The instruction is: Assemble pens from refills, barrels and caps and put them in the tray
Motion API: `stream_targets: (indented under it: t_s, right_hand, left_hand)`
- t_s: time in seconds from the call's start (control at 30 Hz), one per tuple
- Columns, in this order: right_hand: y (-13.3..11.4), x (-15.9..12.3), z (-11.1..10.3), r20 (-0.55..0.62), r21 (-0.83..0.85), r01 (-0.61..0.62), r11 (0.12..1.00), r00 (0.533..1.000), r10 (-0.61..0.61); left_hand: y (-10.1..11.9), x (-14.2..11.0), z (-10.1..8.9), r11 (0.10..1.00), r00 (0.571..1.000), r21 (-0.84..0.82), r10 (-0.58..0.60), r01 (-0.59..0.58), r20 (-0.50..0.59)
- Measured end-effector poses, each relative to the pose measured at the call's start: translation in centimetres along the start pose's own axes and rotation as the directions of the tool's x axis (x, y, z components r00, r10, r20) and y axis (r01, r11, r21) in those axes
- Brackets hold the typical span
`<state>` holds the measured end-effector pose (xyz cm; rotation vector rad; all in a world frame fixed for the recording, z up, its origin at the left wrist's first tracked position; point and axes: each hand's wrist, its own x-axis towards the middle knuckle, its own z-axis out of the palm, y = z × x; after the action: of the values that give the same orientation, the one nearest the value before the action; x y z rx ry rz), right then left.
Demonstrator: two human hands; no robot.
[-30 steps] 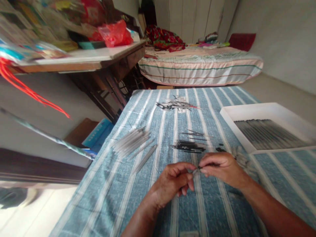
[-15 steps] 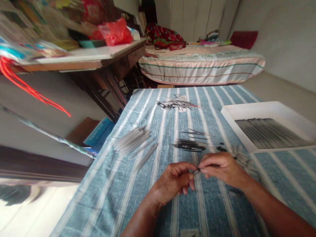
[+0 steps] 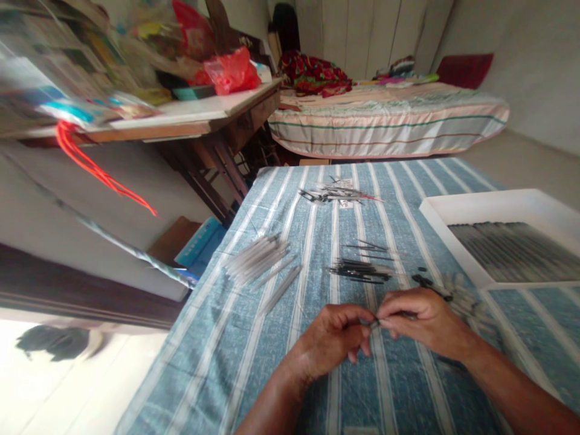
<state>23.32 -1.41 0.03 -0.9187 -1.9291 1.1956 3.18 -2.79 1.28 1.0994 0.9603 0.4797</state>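
Observation:
My left hand and my right hand meet above the striped cloth, fingertips almost touching. Both pinch a small, thin dark pen part, mostly hidden by the fingers. Beyond them lies a bundle of thin black pen refills, with a few loose ones behind it. To the left is a pile of pale grey pen barrels. Small black pieces and a heap of whitish, translucent pen caps lie beside my right hand, partly covered by it.
A white box at the right holds a row of dark-tipped pens. Mixed thin parts lie on paper at the far end of the striped tablecloth. A cluttered desk stands left; a bed stands behind.
The whole view has shifted, so everything appears a little further right. Both hands keep their pinch on the small part, with hardly any change between them.

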Motion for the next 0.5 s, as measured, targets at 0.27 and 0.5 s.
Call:
stream_targets:
  t_s: [0.27,0.5]
  right_hand:
    - [0.59,-0.09,0.35,0.044,0.017,-0.163,0.987,0.986,0.162]
    - [0.35,-0.04,0.45,0.095,-0.033,-0.243,0.970,0.965,0.245]
  left_hand:
    - [-0.06,0.01,-0.06,0.999,0.999,0.045,0.019,-0.017,-0.030]
    - [0.17,0.01,0.10,0.995,0.999,0.097,0.018,-0.014,-0.038]
